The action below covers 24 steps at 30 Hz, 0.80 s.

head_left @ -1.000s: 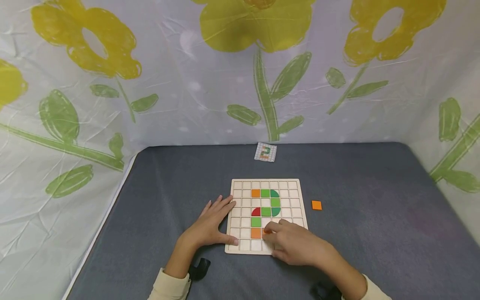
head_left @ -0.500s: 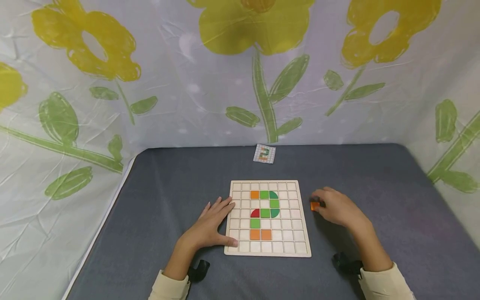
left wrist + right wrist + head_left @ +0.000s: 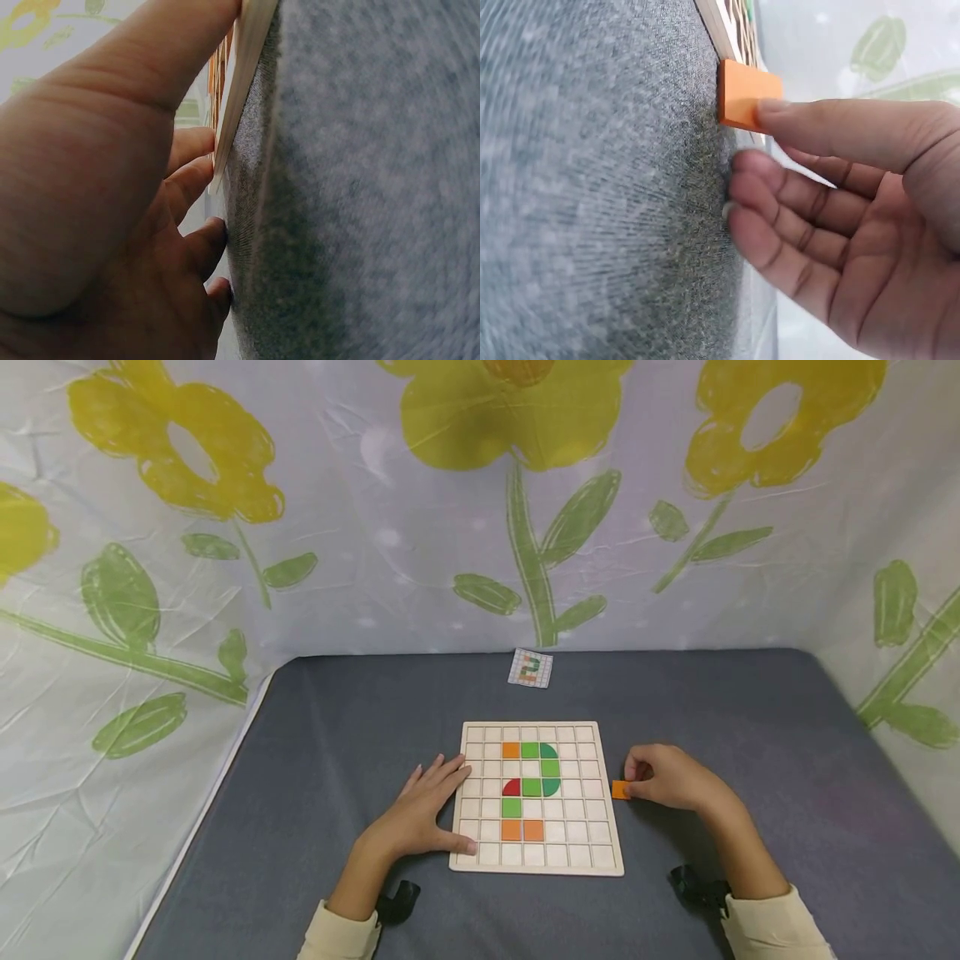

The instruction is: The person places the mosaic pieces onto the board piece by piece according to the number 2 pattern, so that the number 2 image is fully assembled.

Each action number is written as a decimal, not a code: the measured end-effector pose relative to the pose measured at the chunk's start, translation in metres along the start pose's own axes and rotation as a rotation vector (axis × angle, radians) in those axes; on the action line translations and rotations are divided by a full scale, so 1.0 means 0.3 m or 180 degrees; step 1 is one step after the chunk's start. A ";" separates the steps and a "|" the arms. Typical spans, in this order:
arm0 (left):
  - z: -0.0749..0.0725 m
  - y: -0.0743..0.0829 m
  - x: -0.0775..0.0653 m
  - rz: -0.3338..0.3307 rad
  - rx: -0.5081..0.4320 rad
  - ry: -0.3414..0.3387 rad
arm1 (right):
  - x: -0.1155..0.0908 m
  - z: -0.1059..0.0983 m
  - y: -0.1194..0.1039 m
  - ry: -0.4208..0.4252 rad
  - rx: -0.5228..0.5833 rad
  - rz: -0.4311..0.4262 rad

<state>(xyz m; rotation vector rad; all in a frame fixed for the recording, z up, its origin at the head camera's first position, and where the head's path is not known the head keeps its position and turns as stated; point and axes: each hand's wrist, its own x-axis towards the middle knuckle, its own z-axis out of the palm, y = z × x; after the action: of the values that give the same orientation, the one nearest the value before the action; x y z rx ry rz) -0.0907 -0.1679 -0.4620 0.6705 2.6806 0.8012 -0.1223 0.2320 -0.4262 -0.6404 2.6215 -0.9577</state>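
Observation:
My right hand (image 3: pixel 671 778) pinches a square orange tile (image 3: pixel 619 790) just off the right edge of the wooden grid board (image 3: pixel 577 831). In the right wrist view the thumb presses the tile's face (image 3: pixel 742 90), and the other fingers curl loosely beneath. Spread fingers of my left hand (image 3: pixel 420 814) rest on the board's left edge, with the thumb near its lower left corner. On the board, orange tiles (image 3: pixel 511 831), green tiles (image 3: pixel 531 787), a red quarter-round tile (image 3: pixel 512 788) and dark green rounded tiles (image 3: pixel 550 751) form a figure like a 2.
A small card (image 3: pixel 530 668) printed with a similar coloured 2 lies behind the board at the table's back edge. Grey cloth (image 3: pixel 360 735) covers the table. A flower-patterned curtain (image 3: pixel 337 527) stands behind and at both sides.
My right hand has left an orange tile at the board's bottom row, reached to the loose orange tile on the right, and drawn it leftward to the board's edge. The left hand stays put.

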 end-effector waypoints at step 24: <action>0.001 -0.001 -0.001 0.0043 -0.0010 0.0018 | 0.006 -0.003 -0.013 -0.0160 0.0968 0.0101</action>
<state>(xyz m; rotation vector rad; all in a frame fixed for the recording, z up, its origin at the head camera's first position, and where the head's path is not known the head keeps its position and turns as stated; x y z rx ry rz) -0.0905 -0.1681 -0.4623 0.6871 2.6821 0.8119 -0.1230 0.2288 -0.4231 -0.5366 2.3658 -1.2781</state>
